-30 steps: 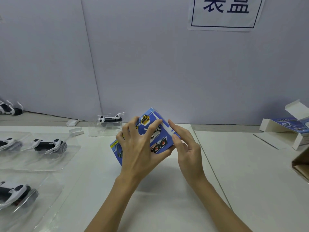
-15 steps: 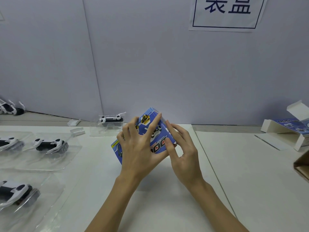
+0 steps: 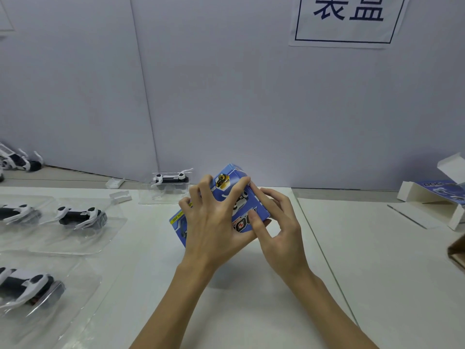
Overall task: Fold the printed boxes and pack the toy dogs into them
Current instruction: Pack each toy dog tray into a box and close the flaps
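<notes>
Your left hand (image 3: 214,227) grips the blue printed box (image 3: 227,190), tilted above the tabletop (image 3: 251,311), while your right hand (image 3: 281,227) pinches its right end; it looks like light, easily creased card, so hold it by the edges, not the panels.

Single head-worn wide-angle view, looking forward and down over white table (image 3: 251,311) toward far wall (image 3: 226,96); close to hands; no second view.
</notes>
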A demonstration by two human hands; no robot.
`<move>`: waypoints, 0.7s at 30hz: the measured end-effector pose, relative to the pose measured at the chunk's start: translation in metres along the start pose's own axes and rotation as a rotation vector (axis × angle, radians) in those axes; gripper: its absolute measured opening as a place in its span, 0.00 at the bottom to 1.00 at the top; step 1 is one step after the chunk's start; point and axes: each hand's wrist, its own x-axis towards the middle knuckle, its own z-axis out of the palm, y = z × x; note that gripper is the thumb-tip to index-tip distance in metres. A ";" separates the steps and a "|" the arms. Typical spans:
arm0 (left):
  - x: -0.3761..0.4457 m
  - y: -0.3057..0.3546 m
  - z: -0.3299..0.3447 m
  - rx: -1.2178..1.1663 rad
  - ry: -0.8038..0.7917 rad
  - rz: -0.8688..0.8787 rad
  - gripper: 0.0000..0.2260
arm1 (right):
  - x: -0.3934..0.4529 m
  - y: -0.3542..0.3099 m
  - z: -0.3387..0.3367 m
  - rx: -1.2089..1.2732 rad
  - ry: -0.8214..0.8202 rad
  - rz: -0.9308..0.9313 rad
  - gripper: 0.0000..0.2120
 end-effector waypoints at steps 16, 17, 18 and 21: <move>0.000 0.006 0.006 -0.053 0.020 -0.007 0.34 | 0.003 0.001 0.001 0.071 0.021 0.054 0.21; -0.001 0.006 0.006 -0.082 0.010 -0.006 0.35 | 0.003 0.001 0.002 0.076 0.028 0.056 0.21; -0.001 0.005 0.006 -0.120 -0.023 -0.007 0.37 | 0.003 0.003 0.004 0.077 0.042 0.072 0.21; -0.003 -0.007 0.008 -0.196 -0.271 -0.065 0.45 | 0.002 0.008 0.004 0.081 0.132 0.212 0.22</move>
